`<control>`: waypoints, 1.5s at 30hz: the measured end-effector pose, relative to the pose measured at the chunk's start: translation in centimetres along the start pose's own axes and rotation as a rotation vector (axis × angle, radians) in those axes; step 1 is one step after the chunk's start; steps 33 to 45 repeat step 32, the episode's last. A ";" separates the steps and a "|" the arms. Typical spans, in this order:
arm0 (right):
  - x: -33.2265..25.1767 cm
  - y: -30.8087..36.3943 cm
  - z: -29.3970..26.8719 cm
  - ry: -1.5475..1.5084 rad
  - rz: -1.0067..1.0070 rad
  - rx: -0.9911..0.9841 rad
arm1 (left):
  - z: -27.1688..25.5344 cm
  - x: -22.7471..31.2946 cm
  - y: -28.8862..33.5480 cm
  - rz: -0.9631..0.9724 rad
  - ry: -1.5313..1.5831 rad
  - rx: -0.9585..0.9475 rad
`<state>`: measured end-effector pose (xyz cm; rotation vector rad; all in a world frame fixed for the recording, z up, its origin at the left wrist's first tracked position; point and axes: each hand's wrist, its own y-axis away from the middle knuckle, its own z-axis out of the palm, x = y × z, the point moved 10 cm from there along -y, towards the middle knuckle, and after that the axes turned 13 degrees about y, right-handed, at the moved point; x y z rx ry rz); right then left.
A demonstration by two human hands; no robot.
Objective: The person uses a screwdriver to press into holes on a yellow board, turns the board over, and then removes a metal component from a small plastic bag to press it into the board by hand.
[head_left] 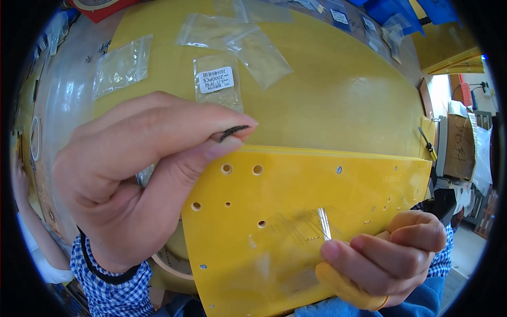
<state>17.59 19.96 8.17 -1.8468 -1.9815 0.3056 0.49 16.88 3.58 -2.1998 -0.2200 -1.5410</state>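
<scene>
My left hand is raised over the left part of a yellow board with drilled holes. Its thumb and forefinger pinch a small black ridged strip, whose kind I cannot make out. Lower right, my right hand is closed, a yellow cover on its thumb. From its fingertips a small bundle of thin silver metal pins sticks up in front of the board. Fine wire-like lines show on the board beside the pins, too faint to tell apart.
Clear zip bags lie on the yellow tabletop, one with a white label. A tape roll sits below my left wrist. Blue bins stand at the far right. Another person's arm shows at the left edge.
</scene>
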 end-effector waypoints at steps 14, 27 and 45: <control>2.3 -0.2 0.2 -0.326 0.017 -0.074 | 0.2 -0.2 0.1 0.009 -0.016 -0.025; 1.6 -0.4 0.9 -0.235 -0.040 -0.152 | 0.2 -0.3 0.1 0.004 -0.026 -0.039; 3.1 0.1 1.1 -0.623 -0.013 -0.125 | 0.2 -0.1 0.0 0.013 -0.023 -0.033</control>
